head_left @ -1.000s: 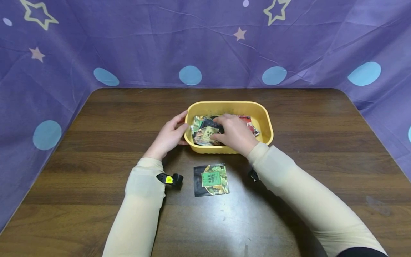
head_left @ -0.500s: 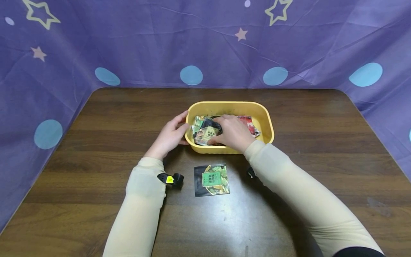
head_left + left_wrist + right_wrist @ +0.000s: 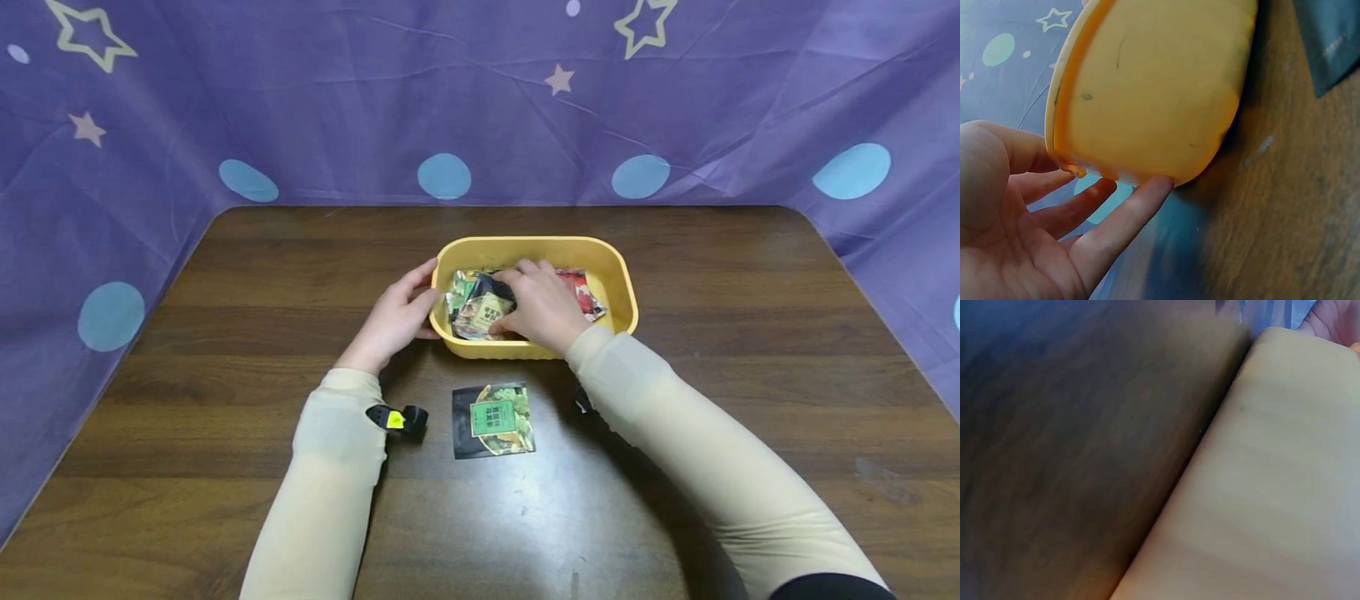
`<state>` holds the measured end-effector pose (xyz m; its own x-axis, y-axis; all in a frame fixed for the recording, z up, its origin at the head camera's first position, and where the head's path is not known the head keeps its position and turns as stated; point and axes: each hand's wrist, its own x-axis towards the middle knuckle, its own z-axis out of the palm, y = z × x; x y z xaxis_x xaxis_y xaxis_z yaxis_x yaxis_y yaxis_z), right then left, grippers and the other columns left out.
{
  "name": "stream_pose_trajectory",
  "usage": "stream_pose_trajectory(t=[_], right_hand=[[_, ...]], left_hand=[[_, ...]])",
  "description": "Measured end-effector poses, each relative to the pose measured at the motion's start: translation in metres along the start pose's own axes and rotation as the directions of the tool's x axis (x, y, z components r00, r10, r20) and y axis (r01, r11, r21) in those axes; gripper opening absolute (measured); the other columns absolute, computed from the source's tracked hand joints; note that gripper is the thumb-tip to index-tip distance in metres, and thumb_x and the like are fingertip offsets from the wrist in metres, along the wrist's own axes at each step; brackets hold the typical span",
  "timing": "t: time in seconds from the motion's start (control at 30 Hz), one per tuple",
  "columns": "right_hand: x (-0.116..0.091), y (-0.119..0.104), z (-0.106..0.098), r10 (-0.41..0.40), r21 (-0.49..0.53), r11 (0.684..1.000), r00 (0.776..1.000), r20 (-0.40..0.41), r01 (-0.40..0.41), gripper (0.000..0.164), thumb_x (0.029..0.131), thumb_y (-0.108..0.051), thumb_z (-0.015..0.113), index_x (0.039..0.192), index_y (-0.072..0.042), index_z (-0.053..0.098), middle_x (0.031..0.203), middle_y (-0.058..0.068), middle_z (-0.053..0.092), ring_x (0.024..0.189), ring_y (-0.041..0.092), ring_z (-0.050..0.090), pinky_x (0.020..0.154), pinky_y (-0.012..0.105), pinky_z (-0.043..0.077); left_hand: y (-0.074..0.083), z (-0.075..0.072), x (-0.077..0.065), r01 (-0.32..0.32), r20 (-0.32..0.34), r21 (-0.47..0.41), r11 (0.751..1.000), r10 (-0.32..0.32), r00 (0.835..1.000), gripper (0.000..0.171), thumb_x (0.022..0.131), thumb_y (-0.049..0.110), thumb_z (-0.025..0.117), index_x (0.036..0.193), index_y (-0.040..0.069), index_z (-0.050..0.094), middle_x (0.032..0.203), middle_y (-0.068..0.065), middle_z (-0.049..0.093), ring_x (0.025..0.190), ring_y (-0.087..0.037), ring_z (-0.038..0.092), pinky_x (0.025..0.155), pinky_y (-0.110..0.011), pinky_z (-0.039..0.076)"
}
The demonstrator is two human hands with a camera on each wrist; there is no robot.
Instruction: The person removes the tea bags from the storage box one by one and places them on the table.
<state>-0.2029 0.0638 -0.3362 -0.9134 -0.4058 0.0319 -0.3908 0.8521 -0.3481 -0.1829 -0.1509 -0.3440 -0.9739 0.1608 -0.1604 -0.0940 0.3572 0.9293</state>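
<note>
A yellow plastic tub (image 3: 611,287) stands on the table with several printed sachets inside. My left hand (image 3: 397,317) holds the tub's left end, thumb at the rim and fingers against the outer wall (image 3: 1154,94). Reaching into the tub from the right, my right hand (image 3: 545,304) pinches a black sachet with a cream label (image 3: 486,308) between thumb and fingers. A green sachet (image 3: 459,283) lies behind it at the left, a red sachet (image 3: 576,286) right of the hand. The right wrist view shows mostly the tub's outer wall (image 3: 1260,469); the right hand is hidden there.
A flat black sachet with a green label (image 3: 493,419) lies on the wooden table (image 3: 285,275) in front of the tub. A purple curtain (image 3: 360,100) with stars and blue dots hangs behind the table and at both sides.
My right hand shifts slightly inside the tub, and the black sachet at its fingers tilts a little. The left hand, the tub and the sachet on the table stay in place.
</note>
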Motion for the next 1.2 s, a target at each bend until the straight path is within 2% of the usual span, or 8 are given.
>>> stream_pose_trajectory(t=[0.17, 0.4, 0.73, 0.93, 1.13, 1.2], right_hand=[[-0.001, 0.0, -0.001, -0.016, 0.077, 0.997, 0.999, -0.043, 0.019, 0.079, 0.075, -0.028, 0.086, 0.143, -0.007, 0.051, 0.133, 0.016, 0.056, 0.12, 0.035, 0.047, 0.102, 0.048, 0.048], [-0.001, 0.0, -0.001, -0.04, 0.111, 0.993, 0.996, -0.08, 0.048, 0.076, 0.078, -0.019, 0.084, 0.144, -0.005, 0.049, 0.133, 0.017, 0.058, 0.117, 0.035, 0.049, 0.101, 0.045, 0.046], [-0.005, -0.004, -0.011, -0.048, 0.177, 0.982, 0.997, -0.067, 0.059, 0.055, 0.084, -0.015, 0.078, 0.135, -0.005, 0.06, 0.135, 0.012, 0.063, 0.122, 0.034, 0.056, 0.108, 0.044, 0.045], [-0.013, -0.002, -0.017, -0.04, 0.216, 0.975, 0.997, -0.069, 0.054, 0.043, 0.086, -0.017, 0.077, 0.125, -0.004, 0.066, 0.12, 0.014, 0.07, 0.109, 0.031, 0.065, 0.098, 0.043, 0.053], [-0.02, 0.001, -0.026, -0.007, 0.248, 0.968, 0.995, -0.099, 0.031, 0.037, 0.087, -0.02, 0.077, 0.119, -0.003, 0.069, 0.118, 0.012, 0.071, 0.107, 0.029, 0.067, 0.094, 0.043, 0.054], [-0.022, 0.002, -0.029, 0.017, 0.261, 0.965, 0.994, -0.107, 0.012, 0.037, 0.086, -0.021, 0.077, 0.118, -0.004, 0.069, 0.114, 0.012, 0.073, 0.097, 0.028, 0.069, 0.086, 0.042, 0.056]], left_hand=[[0.001, 0.0, -0.001, 0.015, -0.002, -0.008, 1.0, -0.015, 1.0, 0.054, 0.105, 0.016, 0.041, 0.158, 0.019, 0.027, 0.152, -0.017, 0.038, 0.108, -0.037, 0.062, 0.076, -0.04, 0.064], [0.002, 0.0, -0.001, 0.022, 0.002, -0.01, 1.0, -0.022, 1.0, 0.055, 0.105, 0.016, 0.042, 0.158, 0.018, 0.026, 0.152, -0.018, 0.037, 0.11, -0.038, 0.061, 0.075, -0.039, 0.064], [0.004, -0.001, -0.001, 0.025, 0.003, -0.005, 1.0, -0.025, 1.0, 0.055, 0.105, 0.016, 0.041, 0.158, 0.019, 0.026, 0.151, -0.018, 0.038, 0.111, -0.038, 0.061, 0.075, -0.038, 0.064], [0.005, 0.0, -0.002, 0.021, 0.0, -0.008, 1.0, -0.021, 1.0, 0.055, 0.105, 0.015, 0.041, 0.158, 0.017, 0.026, 0.149, -0.02, 0.04, 0.109, -0.038, 0.061, 0.073, -0.038, 0.065], [0.004, 0.0, -0.002, 0.014, -0.003, -0.011, 1.0, -0.014, 1.0, 0.055, 0.105, 0.015, 0.041, 0.158, 0.017, 0.026, 0.147, -0.021, 0.04, 0.11, -0.038, 0.06, 0.073, -0.039, 0.065], [0.004, 0.0, -0.001, 0.015, -0.003, -0.009, 1.0, -0.015, 1.0, 0.055, 0.105, 0.015, 0.041, 0.158, 0.017, 0.026, 0.147, -0.021, 0.04, 0.109, -0.038, 0.061, 0.073, -0.039, 0.065]])
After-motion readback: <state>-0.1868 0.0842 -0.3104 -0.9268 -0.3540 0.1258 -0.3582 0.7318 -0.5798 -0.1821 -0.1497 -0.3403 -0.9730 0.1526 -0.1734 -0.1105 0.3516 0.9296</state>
